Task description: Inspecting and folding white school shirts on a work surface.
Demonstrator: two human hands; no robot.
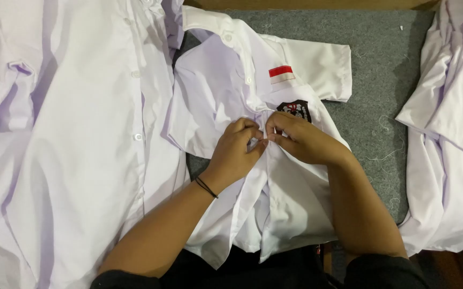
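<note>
A white short-sleeved shirt (218,85) lies front up on a grey felt surface, with a red-and-white patch (281,73) and a dark badge (294,108) on its chest. My left hand (235,152) and my right hand (301,139) meet at the shirt's button placket, fingertips pinching the fabric edges together just below the badge. A thin black band circles my left wrist (206,187). The button between my fingers is hidden.
A larger pile of white shirts (65,144) covers the left side, its button row facing up. More white shirts (451,128) are heaped at the right. Grey felt (381,69) with loose threads shows between them.
</note>
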